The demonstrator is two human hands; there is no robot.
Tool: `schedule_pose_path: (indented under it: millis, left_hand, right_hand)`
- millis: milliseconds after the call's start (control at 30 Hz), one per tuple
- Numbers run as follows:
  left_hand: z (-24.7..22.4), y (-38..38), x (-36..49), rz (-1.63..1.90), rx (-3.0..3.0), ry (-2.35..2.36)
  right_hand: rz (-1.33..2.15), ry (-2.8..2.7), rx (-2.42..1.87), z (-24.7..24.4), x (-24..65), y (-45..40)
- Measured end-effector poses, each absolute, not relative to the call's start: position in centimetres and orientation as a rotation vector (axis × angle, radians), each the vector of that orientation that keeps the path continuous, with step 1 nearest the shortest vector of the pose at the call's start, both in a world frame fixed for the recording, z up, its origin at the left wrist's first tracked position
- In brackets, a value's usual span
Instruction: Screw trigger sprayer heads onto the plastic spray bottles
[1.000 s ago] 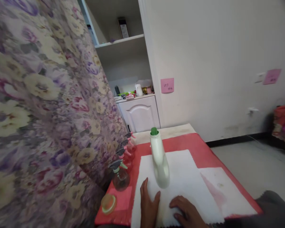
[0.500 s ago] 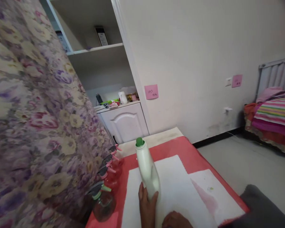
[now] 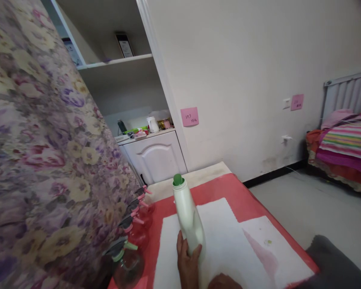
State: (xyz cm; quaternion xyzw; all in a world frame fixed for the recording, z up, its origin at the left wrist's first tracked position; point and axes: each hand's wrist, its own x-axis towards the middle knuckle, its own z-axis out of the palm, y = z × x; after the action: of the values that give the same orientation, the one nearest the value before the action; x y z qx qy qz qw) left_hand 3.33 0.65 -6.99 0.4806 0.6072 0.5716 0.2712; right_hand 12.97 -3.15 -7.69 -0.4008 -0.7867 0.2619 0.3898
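Note:
A pale green detergent bottle (image 3: 188, 212) stands tilted slightly left above the white sheet (image 3: 219, 224). Its threaded neck is bare, with a darker green spout (image 3: 178, 180) inside the mouth. My left hand (image 3: 189, 259) is closed around the lower part, fingers on the left side and thumb across the front. At the bottom edge, my right hand (image 3: 224, 281) shows only as a rounded top beside the bottle's base; its fingers are hidden, and whether it touches the bottle is unclear.
Clear spray bottles (image 3: 129, 267) with pink or green collars line the table's left side. A red cloth (image 3: 222, 186) covers the table. A second, stained white paper (image 3: 270, 245) lies to the right. The floral curtain (image 3: 48, 140) hangs at left; a white cabinet (image 3: 156, 156) stands behind.
The view has shifted slightly, with the spray bottles and curtain sliding left in the picture. My left hand keeps its hold on the bottle. My right hand sits a little lower in view.

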Motion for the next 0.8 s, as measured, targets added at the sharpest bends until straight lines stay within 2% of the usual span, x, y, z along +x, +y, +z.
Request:
schedule_pose_path:
  millis: [200,500,800]
  left_hand:
    - [-7.1,0.6,4.7,1.573,1.303,1.681]
    - [-7.1,0.0,2.5,1.613,1.415,1.720]
    - [-8.0,-0.5,1.3,1.598,1.374,1.665]
  right_hand:
    - [0.603,-1.937,-1.083,-6.0,7.0,0.1]
    - [0.641,-1.935,-1.093,-5.2,2.7,-0.1]
    - [0.673,-1.973,-0.991,-6.0,9.5,-2.6]
